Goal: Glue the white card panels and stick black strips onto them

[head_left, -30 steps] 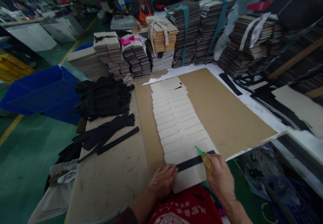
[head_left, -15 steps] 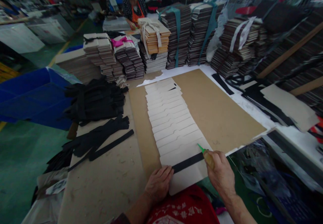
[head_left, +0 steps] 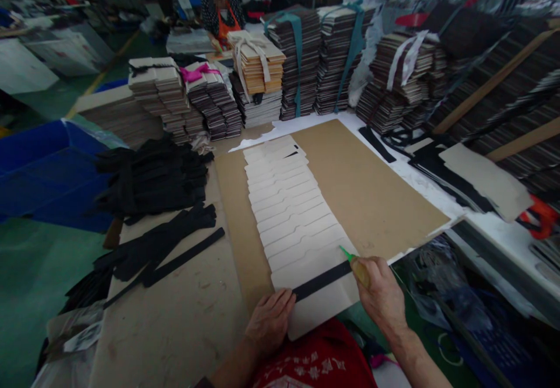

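Near the table's front edge, my left hand point(head_left: 272, 317) lies with fingers outstretched at the left end of a black strip point(head_left: 322, 279). The strip runs across the nearest pale cardboard piece point(head_left: 321, 313). My right hand point(head_left: 381, 290) is wrapped round a small yellowish squeeze bottle point(head_left: 361, 272) with a green pointed nozzle point(head_left: 346, 252), at the strip's right end. The nozzle points away from me over the cardboard. Beyond the strip, a row of overlapping pale cardboard pieces point(head_left: 286, 206) reaches up the brown board point(head_left: 376, 189).
Black strips point(head_left: 155, 175) lie heaped on the left, beside a blue bin point(head_left: 52, 172). Tied cardboard stacks point(head_left: 301, 64) line the back. More cardboard pieces point(head_left: 483, 178) and black strips lie at the right. A person in an orange apron point(head_left: 225, 26) is behind the stacks.
The whole scene has shifted slightly left in the picture as the head view turned. Both hands keep nearly the same places on the strip and cardboard.
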Motion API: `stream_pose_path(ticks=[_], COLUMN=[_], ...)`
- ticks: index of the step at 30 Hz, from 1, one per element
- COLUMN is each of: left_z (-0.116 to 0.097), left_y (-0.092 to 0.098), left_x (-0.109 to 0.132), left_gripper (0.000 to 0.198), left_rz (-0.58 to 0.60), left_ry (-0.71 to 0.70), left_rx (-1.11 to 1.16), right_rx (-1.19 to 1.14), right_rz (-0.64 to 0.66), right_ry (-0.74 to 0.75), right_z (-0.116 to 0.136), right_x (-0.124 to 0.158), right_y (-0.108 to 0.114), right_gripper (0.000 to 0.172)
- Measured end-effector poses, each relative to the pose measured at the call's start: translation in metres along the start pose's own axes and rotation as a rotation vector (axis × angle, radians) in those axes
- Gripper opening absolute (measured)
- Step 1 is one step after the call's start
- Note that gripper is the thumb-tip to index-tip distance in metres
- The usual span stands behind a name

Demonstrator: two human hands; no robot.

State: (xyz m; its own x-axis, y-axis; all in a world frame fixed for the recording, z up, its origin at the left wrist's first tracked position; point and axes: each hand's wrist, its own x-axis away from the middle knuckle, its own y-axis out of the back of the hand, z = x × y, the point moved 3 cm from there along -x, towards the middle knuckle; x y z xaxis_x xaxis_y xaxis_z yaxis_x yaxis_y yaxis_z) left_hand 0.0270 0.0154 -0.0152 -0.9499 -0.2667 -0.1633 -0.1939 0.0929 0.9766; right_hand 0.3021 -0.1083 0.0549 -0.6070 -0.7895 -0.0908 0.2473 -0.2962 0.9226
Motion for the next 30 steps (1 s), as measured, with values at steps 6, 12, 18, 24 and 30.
stream_pose_path(ticks=[6, 12, 18, 24, 30], left_z=[0.001, 0.0, 0.0, -0.001, -0.002], left_y=[0.001, 0.001, 0.001, 0.0, -0.002], left_x=[0.0, -0.001, 0.0, 0.002, 0.004], left_gripper=[0.045, 0.043, 0.045, 0.046, 0.046], left_rz=[-0.015, -0.026, 0.004, 0.039, 0.081], left_ry=[-0.009, 0.009, 0.01, 0.026, 0.033], left_rx=[-0.02, -0.02, -0.011, -0.004, 0.0], right_rx=[-0.005, -0.016, -0.263, -0.765, -0.811], right_rz=[-0.043, -0.037, 0.059, -0.04, -0.227], right_ry=[-0.015, -0.019, -0.025, -0.554, -0.675], right_z=[-0.006, -0.01, 0.009, -0.005, -0.022], right_x=[-0.002, -0.002, 0.013, 0.013, -0.02], right_y=[0.001, 0.0, -0.01, -0.015, -0.014], right_gripper=[0.021, 0.023, 0.025, 0.053, 0.065])
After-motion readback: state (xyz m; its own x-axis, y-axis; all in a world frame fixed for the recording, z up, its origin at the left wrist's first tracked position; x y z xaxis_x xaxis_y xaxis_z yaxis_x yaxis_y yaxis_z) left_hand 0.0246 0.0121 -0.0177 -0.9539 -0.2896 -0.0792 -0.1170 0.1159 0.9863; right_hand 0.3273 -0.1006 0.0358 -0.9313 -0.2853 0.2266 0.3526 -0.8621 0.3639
